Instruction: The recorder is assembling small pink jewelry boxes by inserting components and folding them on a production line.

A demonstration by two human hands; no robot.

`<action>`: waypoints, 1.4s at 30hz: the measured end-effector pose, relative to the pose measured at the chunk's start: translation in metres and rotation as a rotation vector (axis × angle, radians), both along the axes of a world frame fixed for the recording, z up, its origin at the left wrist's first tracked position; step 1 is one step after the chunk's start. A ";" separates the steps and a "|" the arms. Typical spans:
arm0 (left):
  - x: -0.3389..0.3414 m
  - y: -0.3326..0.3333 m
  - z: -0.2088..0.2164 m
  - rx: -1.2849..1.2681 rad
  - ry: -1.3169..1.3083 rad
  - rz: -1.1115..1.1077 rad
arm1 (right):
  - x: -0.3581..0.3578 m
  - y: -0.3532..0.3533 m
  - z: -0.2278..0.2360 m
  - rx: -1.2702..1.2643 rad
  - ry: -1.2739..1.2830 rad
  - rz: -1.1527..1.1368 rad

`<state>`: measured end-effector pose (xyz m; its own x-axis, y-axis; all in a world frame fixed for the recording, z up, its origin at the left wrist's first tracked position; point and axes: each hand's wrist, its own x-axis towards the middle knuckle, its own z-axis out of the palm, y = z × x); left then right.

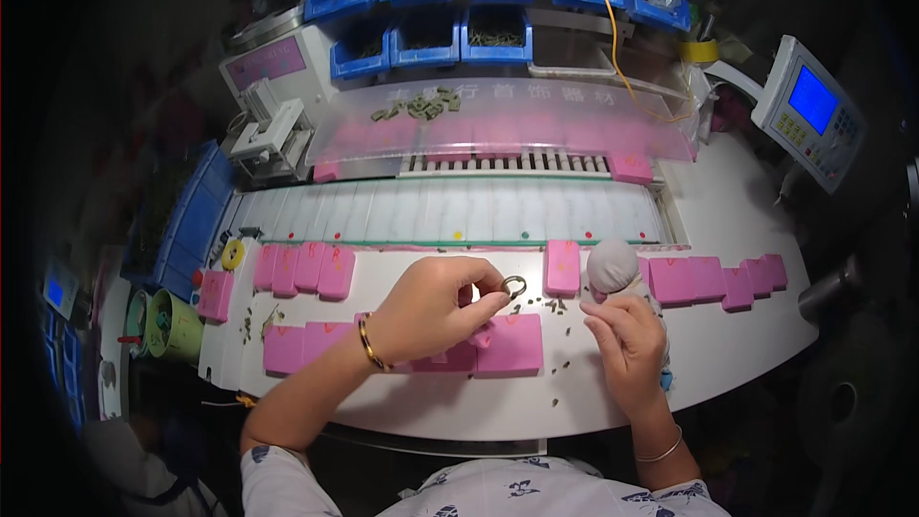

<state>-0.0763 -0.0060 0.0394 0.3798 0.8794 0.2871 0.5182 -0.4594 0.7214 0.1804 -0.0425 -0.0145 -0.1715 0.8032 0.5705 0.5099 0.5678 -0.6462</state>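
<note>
My left hand (436,306) pinches a small dark ring (514,286) between thumb and fingertips, held just above the white worktable (728,354). A gold bangle sits on that wrist. My right hand (624,340) rests on the table to the right, fingers curled over a pale grey cloth bundle (613,266); what it grips is hidden. Pink blocks (509,345) lie under and between both hands. Small dark green pieces (553,306) are scattered on the table near the ring.
More pink blocks run in rows at left (304,268) and right (713,280). A white conveyor (450,211) lies behind, blue bins (498,33) of green parts above. A scale with a blue screen (809,110) stands right; a green cup (172,325) left.
</note>
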 end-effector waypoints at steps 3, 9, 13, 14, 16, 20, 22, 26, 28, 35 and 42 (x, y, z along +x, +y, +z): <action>-0.004 0.049 0.015 -0.688 0.207 -0.212 | 0.002 0.000 0.004 0.115 -0.136 -0.116; -0.013 0.212 0.043 -0.566 -0.513 -0.026 | 0.002 0.000 0.010 0.196 -0.212 -0.153; 0.037 0.229 0.042 -0.497 -0.691 -0.001 | 0.016 0.006 0.017 0.134 -0.285 -0.203; 0.049 0.217 0.032 -0.507 -0.705 0.011 | 0.021 0.009 0.017 0.098 -0.327 -0.204; 0.060 0.197 0.011 -0.595 -0.723 -0.039 | 0.030 0.012 0.015 0.056 -0.366 -0.203; 0.062 0.140 -0.010 -0.726 -0.904 -0.040 | 0.041 0.016 0.008 -0.161 -0.410 -0.101; 0.053 0.108 -0.009 -0.810 -1.003 -0.035 | 0.043 0.019 0.006 -0.231 -0.413 -0.075; 0.041 0.063 -0.018 -0.786 -0.840 0.050 | 0.041 0.023 0.004 -0.235 -0.387 -0.016; 0.041 0.048 -0.024 -0.914 -1.094 0.042 | 0.042 0.023 0.004 -0.125 -0.473 -0.026; 0.056 0.018 -0.049 -0.963 -1.168 0.213 | 0.024 0.000 0.057 0.508 -0.400 -0.267; 0.059 -0.009 -0.054 -0.219 -0.741 0.119 | 0.005 -0.023 0.063 0.424 -0.726 0.114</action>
